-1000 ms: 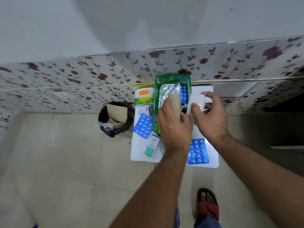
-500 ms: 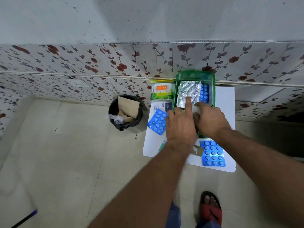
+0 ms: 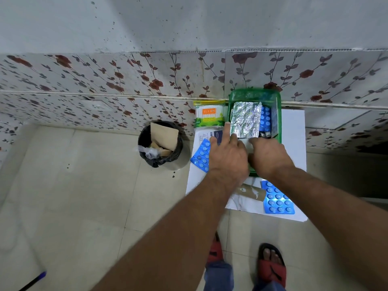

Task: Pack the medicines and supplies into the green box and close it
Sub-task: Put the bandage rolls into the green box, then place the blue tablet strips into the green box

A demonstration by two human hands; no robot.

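Observation:
The green box [image 3: 255, 95] stands open on a white board [image 3: 294, 133] against the wall. Inside lie a silver foil strip [image 3: 245, 120] and a blue blister pack [image 3: 265, 118]. My left hand [image 3: 228, 156] rests over the box's near left corner, index finger stretched along the foil's edge, holding nothing I can see. My right hand [image 3: 269, 157] is in the box's near end, fingers curled down on a white roll [image 3: 248, 143] that is mostly hidden. Outside the box lie a cotton swab pack [image 3: 210, 114], a white carton [image 3: 211, 134], two blue blister packs [image 3: 200, 157] [image 3: 278, 201] and a brown roll [image 3: 251, 192].
A black bin [image 3: 160, 143] with cardboard scraps and a plastic liner stands on the tiled floor left of the board. The flowered wall runs right behind the box. My feet in red sandals [image 3: 271, 267] are just before the board. A blue pen [image 3: 35, 279] lies at the bottom left.
Both hands have dropped from above the box into its near end. The white roll went down into the box with my right hand; the brown roll left my left hand and lies on the board.

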